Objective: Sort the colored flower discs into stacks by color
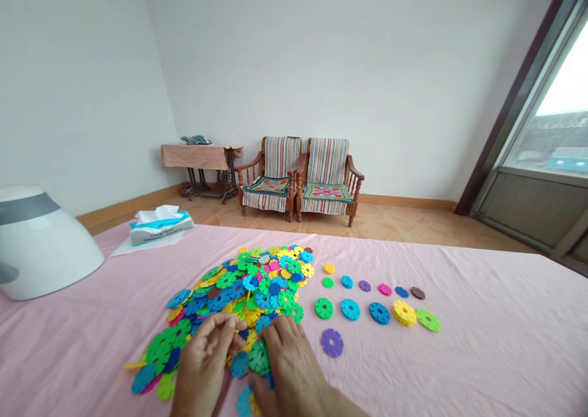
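Colorful notched plastic discs form a large pile [229,291] on the pink cloth. At the pile's near edge, my left hand [204,359] has its thumb and fingers pinched together; what lies between them, if anything, is hidden. My right hand [294,365] rests over the near right side of the pile, thumb apart from the fingers. Between its thumb and fingers shows a green disc [258,357], with a blue disc [239,364] beside it. Just right of this hand lies a single purple disc [332,342].
Small discs, such as a pink one [384,289], form a row right of the pile. Larger ones, including stacked yellow discs [405,313], make a nearer row. A tissue pack [160,228] and a white appliance [50,245] stand left. Two wooden chairs [326,184] stand beyond.
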### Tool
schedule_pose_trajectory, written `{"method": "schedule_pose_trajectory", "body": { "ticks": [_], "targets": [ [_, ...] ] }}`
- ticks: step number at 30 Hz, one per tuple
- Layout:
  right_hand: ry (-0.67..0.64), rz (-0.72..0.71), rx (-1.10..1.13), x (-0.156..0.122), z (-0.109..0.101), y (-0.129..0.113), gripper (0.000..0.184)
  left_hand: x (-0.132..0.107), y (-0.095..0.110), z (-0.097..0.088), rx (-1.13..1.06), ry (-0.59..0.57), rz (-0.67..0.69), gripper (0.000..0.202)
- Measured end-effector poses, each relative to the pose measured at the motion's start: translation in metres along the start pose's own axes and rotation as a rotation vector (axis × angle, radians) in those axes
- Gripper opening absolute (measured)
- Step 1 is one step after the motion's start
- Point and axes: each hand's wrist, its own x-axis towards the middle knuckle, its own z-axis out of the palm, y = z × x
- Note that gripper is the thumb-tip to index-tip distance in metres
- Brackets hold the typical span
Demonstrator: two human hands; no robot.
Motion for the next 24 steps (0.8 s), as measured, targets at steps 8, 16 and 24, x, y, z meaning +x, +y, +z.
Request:
{"method": "schedule_pose_trajectory", "body": {
  "ticks": [8,16,24],
  "targets": [
    [-0.041,0.014,0.007,0.0,-0.006,-0.004,0.033,0.0,-0.003,0.0,0.02,-0.006,0.002,0.042],
    [0.038,-0.034,-0.015,-0.001,0.007,0.002,0.026,0.0,0.001,0.0,0.013,0.006,-0.015,0.045],
    [0.121,-0.05,0.002,-0.005,-0.013,0.008,0.031,0.0,-0.003,-0.001,0.0,-0.006,-0.004,0.041]
  ]
}}
